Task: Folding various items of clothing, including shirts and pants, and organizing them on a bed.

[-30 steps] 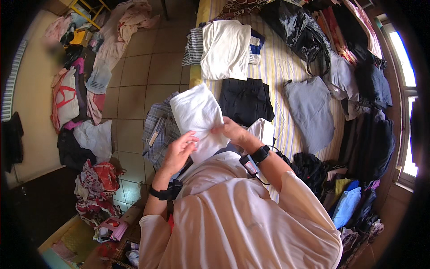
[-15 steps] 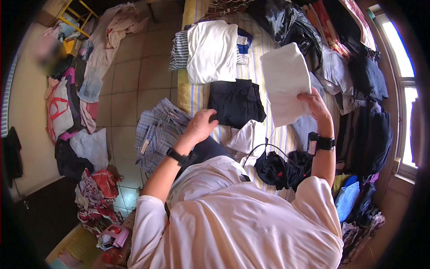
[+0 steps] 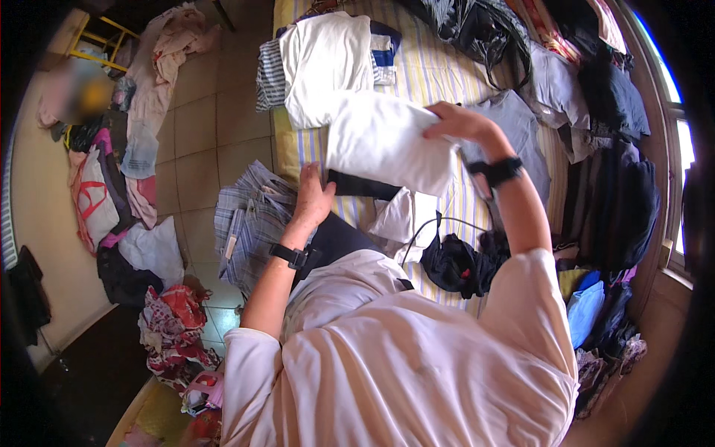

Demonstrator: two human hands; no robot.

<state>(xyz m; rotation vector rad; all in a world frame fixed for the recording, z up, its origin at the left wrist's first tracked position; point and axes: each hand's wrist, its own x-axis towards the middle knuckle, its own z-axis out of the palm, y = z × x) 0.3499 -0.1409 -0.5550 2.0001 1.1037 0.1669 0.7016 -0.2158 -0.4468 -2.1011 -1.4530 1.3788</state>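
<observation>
My right hand grips the right edge of a folded white garment, which lies over a folded black garment. Only a strip of the black one shows below it. Beside that strip's left end is my left hand, open, with thumb and index finger apart. Another folded white shirt tops a stack just beyond, over striped and navy clothes. A crumpled white cloth and a black bra lie nearer to me. To the left is a plaid shirt.
The clothes lie on a striped bedsheet. A grey garment, black plastic bags and piles of dark clothes line the right side. Tiled floor and heaped clothes and bags are at the left.
My right hand has swung the white garment left and down onto the black one, covering most of it. My left hand has shifted slightly left, its fingers spreading. The whole view has shifted a little.
</observation>
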